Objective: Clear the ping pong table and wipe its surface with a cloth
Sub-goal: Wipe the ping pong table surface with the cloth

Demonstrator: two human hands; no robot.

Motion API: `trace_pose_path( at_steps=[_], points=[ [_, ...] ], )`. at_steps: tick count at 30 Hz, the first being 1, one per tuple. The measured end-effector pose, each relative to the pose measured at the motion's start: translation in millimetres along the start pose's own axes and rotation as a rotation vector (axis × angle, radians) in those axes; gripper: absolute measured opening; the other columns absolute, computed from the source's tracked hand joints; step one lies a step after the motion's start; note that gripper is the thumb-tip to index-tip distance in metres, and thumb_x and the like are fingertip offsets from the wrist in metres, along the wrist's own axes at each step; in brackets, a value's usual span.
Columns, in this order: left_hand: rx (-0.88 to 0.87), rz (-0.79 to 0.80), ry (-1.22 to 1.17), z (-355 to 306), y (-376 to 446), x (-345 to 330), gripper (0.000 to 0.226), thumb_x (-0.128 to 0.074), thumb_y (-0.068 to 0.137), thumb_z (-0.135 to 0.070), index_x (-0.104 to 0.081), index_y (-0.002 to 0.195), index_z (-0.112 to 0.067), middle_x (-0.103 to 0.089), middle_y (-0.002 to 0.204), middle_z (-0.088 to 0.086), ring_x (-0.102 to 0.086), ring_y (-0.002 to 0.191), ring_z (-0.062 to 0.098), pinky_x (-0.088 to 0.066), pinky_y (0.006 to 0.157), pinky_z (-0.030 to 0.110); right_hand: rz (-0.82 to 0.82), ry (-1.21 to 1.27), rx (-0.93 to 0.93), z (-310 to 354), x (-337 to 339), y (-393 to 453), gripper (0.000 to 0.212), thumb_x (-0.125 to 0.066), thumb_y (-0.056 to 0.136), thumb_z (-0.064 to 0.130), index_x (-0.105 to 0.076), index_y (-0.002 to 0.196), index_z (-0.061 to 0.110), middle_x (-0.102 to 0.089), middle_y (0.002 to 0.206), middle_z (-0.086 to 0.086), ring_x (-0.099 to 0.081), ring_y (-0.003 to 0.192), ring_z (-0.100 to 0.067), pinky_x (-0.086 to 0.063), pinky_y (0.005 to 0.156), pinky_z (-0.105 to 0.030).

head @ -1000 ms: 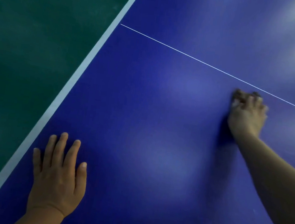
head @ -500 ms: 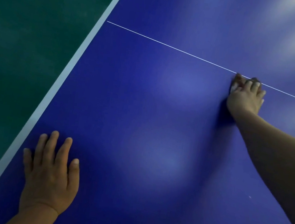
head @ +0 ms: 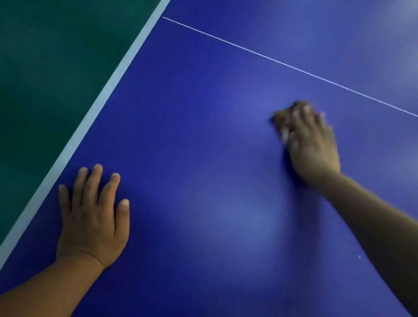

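The blue ping pong table (head: 205,136) fills most of the head view, with a thin white centre line (head: 305,72) crossing it. My right hand (head: 312,144) is stretched out over the table just short of that line. It grips a small wadded cloth (head: 282,124) against the surface. Only a blurred brownish and white bit of the cloth shows past my fingers. My left hand (head: 93,212) lies flat on the table near its left edge, fingers spread and holding nothing.
A pale white border stripe (head: 98,108) runs along the table's left edge. Beyond it lies dark green floor (head: 43,59). Light glare falls on the table at the upper right.
My right hand has slid the cloth back from the centre line, toward me and to the left. My left hand stays planted on the table.
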State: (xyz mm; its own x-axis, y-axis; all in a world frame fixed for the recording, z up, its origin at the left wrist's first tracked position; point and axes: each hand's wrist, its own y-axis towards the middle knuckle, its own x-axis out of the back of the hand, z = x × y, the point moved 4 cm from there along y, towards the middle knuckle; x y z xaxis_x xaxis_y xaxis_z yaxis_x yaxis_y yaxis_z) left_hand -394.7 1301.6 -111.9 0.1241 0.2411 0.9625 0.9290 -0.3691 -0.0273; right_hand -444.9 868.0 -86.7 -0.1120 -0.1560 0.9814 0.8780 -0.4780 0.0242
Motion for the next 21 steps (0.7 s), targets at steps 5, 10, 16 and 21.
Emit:
trace_pose_path(
  at_steps=[5,10,16,21],
  points=[
    [-0.001,-0.001,-0.008,-2,0,2,0.067,-0.024,0.095,-0.047,-0.044,0.145,-0.008,-0.028,0.159,0.018,-0.011,0.152,0.033,-0.005,0.120,0.061,0.212,-0.130,0.875,99,-20,-194,0.056,-0.036,0.099,0.046,-0.034,0.152,0.027,-0.035,0.160,0.002,-0.031,0.147,-0.034,-0.030,0.117,-0.055],
    [-0.033,-0.018,-0.064,-1,0,7,0.072,-0.025,0.092,-0.053,-0.048,0.143,-0.008,-0.029,0.159,0.017,-0.012,0.152,0.031,0.000,0.121,0.057,0.141,-0.122,0.606,97,-16,-105,0.058,-0.032,0.099,0.041,-0.030,0.155,0.027,-0.032,0.161,0.001,-0.029,0.148,-0.034,-0.030,0.115,-0.060],
    [0.121,-0.035,-0.566,9,0,26,0.069,-0.029,0.087,-0.048,-0.048,0.143,-0.013,-0.032,0.159,0.008,-0.016,0.151,0.020,0.002,0.124,0.043,0.133,-0.034,0.494,201,-22,-60,0.050,-0.030,0.105,0.043,-0.031,0.154,0.036,-0.023,0.163,0.007,-0.016,0.150,-0.028,-0.021,0.118,-0.052],
    [-0.086,-0.134,-0.439,24,-78,39,0.054,-0.033,0.095,-0.034,-0.055,0.133,-0.003,-0.048,0.145,0.018,-0.038,0.139,0.034,-0.023,0.118,0.055,0.328,-0.133,1.318,205,-36,-246,0.058,-0.040,0.095,0.042,-0.042,0.150,0.026,-0.035,0.160,0.004,-0.023,0.150,-0.031,-0.023,0.119,-0.053]
  ],
)
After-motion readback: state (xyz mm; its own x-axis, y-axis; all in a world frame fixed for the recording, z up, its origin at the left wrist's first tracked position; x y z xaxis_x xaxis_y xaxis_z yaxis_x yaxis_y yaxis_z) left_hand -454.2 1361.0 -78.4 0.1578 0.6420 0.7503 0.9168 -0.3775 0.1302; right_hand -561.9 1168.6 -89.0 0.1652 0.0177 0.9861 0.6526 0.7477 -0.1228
